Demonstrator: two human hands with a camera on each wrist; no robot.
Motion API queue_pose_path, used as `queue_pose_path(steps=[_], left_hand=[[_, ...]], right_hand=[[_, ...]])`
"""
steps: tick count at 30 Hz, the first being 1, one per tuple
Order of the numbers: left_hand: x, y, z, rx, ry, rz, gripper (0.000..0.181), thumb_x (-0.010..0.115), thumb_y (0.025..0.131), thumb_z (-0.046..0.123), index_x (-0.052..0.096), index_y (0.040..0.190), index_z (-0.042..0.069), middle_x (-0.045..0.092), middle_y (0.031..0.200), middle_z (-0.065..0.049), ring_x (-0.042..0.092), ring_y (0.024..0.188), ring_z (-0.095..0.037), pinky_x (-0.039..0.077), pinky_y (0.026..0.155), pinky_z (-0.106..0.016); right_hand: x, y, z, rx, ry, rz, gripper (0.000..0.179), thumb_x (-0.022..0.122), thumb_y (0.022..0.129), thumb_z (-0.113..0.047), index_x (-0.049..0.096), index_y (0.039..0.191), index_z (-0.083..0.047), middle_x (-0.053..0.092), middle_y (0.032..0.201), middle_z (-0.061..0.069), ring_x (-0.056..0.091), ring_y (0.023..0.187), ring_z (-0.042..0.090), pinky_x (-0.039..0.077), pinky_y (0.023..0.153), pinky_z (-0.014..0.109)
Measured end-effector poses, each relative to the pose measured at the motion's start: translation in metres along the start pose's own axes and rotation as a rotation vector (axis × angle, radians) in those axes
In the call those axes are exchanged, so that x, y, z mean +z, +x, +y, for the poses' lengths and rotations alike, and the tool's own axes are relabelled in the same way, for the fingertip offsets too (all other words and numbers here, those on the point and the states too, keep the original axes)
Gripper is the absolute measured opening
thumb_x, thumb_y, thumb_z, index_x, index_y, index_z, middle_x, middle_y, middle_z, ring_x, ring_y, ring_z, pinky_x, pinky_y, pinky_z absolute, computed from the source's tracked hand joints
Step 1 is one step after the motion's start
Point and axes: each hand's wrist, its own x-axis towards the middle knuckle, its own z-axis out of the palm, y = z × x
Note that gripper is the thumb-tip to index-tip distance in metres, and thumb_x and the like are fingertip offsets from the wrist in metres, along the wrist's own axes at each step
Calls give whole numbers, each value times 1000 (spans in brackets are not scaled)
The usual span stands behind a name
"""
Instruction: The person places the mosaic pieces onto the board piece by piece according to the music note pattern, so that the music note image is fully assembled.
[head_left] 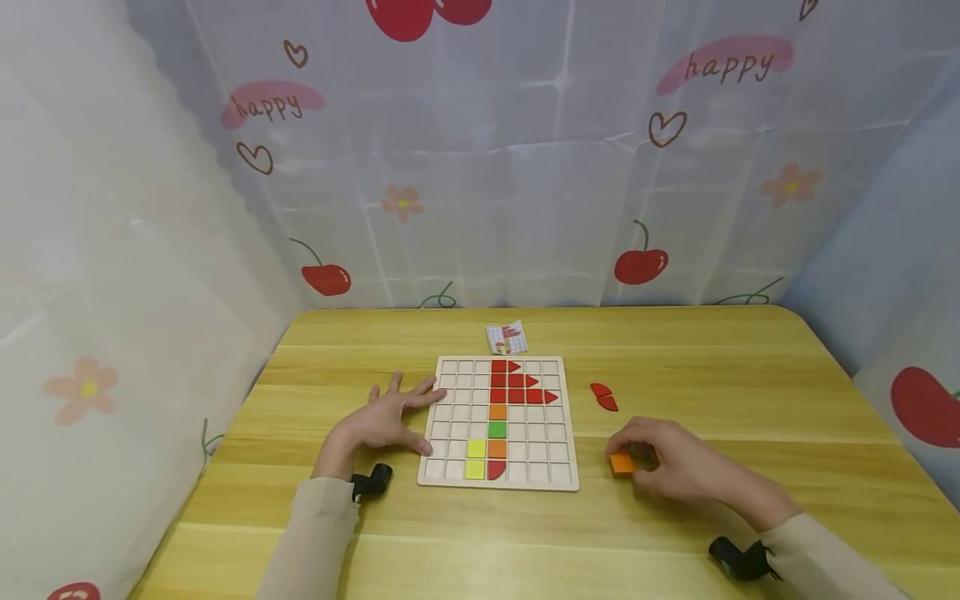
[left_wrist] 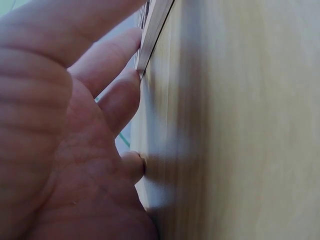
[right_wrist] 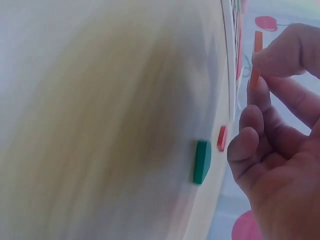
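Note:
A square wooden grid board [head_left: 540,450] lies on the table with red, orange, green and yellow tiles in some cells. At its left edge my left hand [head_left: 384,419] is spread, thumb and a finger touching the rim; in the left wrist view its fingertips meet the board's side. To the right of the board, my right hand [head_left: 671,458] pinches an orange square tile [head_left: 621,464] between thumb and fingers. The right wrist view shows this orange tile [right_wrist: 258,57] edge-on, raised above the table. Below that hand lies a green piece [right_wrist: 202,162], hidden in the head view.
Two red curved pieces [head_left: 602,397] lie right of the board. Behind the board is a small card [head_left: 507,337] with a printed grid pattern. The table [head_left: 360,333] ends at a printed curtain [head_left: 480,208] at the back.

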Motion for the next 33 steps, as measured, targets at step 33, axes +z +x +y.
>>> queue_pose_path(steps=[33], left_hand=[[1, 0, 1, -15, 1, 12, 95, 90, 74, 45, 44, 156, 36, 21, 172, 12, -17, 158, -43, -17, 118, -74]], right_hand=[[39, 77, -50, -16, 3, 78, 30, 75, 82, -4, 74, 110, -16, 68, 103, -9, 58, 93, 16, 51, 78, 25]])
